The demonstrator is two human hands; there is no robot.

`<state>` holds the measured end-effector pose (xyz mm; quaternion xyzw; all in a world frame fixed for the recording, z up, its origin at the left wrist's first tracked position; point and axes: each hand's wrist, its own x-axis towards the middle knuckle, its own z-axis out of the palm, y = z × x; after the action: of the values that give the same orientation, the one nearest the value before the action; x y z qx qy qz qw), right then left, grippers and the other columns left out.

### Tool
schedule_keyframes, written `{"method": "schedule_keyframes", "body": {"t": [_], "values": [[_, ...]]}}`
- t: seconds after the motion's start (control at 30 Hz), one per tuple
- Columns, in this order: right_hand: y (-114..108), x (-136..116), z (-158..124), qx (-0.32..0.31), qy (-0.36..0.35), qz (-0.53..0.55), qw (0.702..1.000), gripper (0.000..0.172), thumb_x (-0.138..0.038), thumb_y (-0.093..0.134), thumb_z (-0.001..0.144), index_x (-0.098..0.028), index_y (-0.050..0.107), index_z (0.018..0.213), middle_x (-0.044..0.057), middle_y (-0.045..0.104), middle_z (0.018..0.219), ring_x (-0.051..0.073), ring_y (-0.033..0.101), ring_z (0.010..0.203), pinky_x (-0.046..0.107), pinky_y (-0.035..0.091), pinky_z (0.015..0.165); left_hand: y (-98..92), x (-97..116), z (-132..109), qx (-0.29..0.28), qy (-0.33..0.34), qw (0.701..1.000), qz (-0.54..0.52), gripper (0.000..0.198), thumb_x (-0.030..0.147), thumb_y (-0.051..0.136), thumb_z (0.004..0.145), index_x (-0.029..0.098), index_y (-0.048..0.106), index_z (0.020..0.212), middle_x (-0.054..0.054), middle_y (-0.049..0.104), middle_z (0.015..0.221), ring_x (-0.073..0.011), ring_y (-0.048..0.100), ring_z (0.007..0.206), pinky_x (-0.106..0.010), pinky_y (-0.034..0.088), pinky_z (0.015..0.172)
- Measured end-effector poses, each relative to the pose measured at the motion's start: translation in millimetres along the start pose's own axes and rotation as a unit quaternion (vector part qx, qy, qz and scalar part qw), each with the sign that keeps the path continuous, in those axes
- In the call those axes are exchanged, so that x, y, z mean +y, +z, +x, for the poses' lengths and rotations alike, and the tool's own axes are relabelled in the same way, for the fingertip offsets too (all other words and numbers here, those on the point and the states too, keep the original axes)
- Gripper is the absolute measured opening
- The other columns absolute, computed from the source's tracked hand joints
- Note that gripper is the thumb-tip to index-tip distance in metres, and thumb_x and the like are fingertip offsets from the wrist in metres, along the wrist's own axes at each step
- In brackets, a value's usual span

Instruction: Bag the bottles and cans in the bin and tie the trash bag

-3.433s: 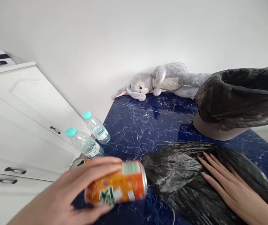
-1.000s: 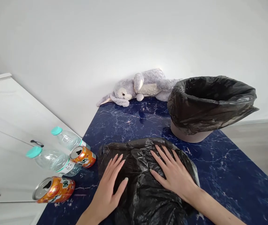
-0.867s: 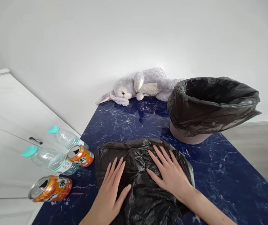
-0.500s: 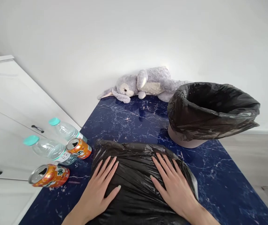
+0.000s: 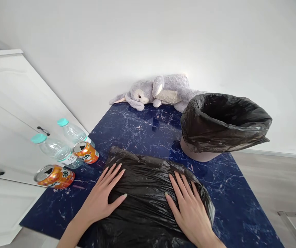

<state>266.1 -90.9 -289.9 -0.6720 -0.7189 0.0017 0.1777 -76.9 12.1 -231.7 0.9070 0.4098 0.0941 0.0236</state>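
Under both palms lies a black plastic bag (image 5: 142, 193) that covers something bulky whose shape I cannot make out. My left hand (image 5: 102, 196) rests flat on the bag's left side, fingers stretched out and thumb apart. On the right side my right hand (image 5: 189, 206) presses lightly with its fingers spread, gripping nothing. Left of the bag lean or stand two orange drink cans, a nearer can (image 5: 57, 176) and a farther can (image 5: 88, 152). Beside them are two clear bottles with turquoise caps, a nearer bottle (image 5: 57, 151) and a farther bottle (image 5: 74, 132).
A bin (image 5: 199, 155) lined with a black bag (image 5: 215, 134) stands at the right edge of the blue marbled table (image 5: 137, 131). Against the wall lies a grey plush rabbit (image 5: 160, 91). White cabinets (image 5: 10, 110) flank the left; a metal frame (image 5: 292, 227) is at lower right.
The view has tilted and shifted slightly, so everything sits a little differently in the picture. Both hands stay spread on the bag; my left hand appears slightly farther toward its left edge.
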Motion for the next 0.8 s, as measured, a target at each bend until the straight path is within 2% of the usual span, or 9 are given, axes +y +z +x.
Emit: {"method": "schedule_keyframes", "body": {"t": [0.13, 0.37, 0.8], "values": [[0.1, 0.8, -0.7, 0.005, -0.001, 0.001, 1.000, 0.081, -0.061, 0.042, 0.111, -0.032, 0.004, 0.177, 0.004, 0.028, 0.178, 0.036, 0.041, 0.159, 0.061, 0.047, 0.123, 2.6, -0.8, -1.8, 0.012, -0.020, 1.000, 0.001, 0.084, 0.050, 0.061, 0.106, 0.033, 0.017, 0.176, -0.005, 0.031, 0.179, -0.0350, 0.032, 0.165, -0.060, 0.035, 0.132], [1.7, 0.7, -1.1, 0.023, -0.005, 0.004, 1.000, 0.078, -0.059, 0.041, 0.112, -0.030, 0.008, 0.177, 0.005, 0.027, 0.179, 0.034, 0.038, 0.161, 0.061, 0.043, 0.126, 7.1, -2.6, -4.1, 0.038, -0.038, 0.998, -0.020, 0.078, 0.051, 0.061, 0.106, 0.034, 0.026, 0.174, -0.004, 0.039, 0.176, -0.0333, 0.037, 0.162, -0.059, 0.037, 0.132], [3.6, 1.3, -3.9, 0.038, -0.013, 0.014, 0.999, 0.076, -0.058, 0.041, 0.112, -0.028, 0.013, 0.177, 0.007, 0.033, 0.177, 0.035, 0.040, 0.160, 0.062, 0.040, 0.126, 2.3, 4.3, -6.7, 0.027, -0.058, 0.998, -0.026, 0.070, 0.048, 0.058, 0.109, 0.029, 0.033, 0.171, -0.008, 0.040, 0.175, -0.0312, 0.036, 0.163, -0.058, 0.036, 0.132]]}}
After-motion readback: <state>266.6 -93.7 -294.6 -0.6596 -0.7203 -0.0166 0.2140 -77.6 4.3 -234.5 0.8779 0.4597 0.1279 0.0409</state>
